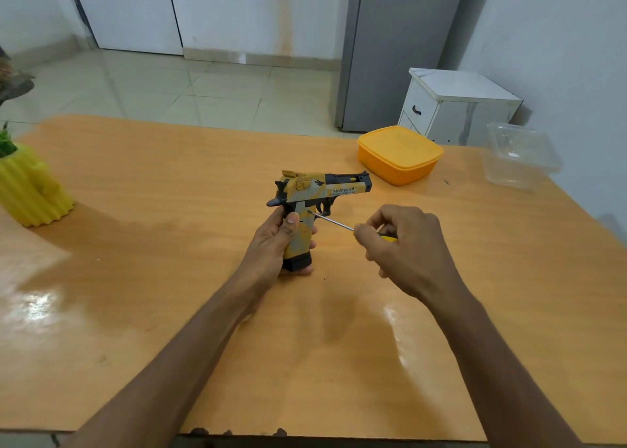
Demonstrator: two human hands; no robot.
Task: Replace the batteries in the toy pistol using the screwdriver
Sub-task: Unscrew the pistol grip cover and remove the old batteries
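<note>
A yellow, grey and black toy pistol (315, 189) stands upright over the middle of the wooden table (169, 295), barrel pointing right. My left hand (274, 244) grips its handle from the left, thumb across the grip. My right hand (403, 247) holds a screwdriver (334, 223) with a yellow handle. Its thin metal shaft slants up to the left, and the tip touches the upper part of the pistol's grip, just below the trigger.
A closed orange plastic box (400, 154) sits at the back right of the table, a clear plastic container (519, 155) beyond it at the right edge. A yellow ribbed plant pot (30, 186) stands at the left edge. A white cabinet (458, 105) stands behind the table.
</note>
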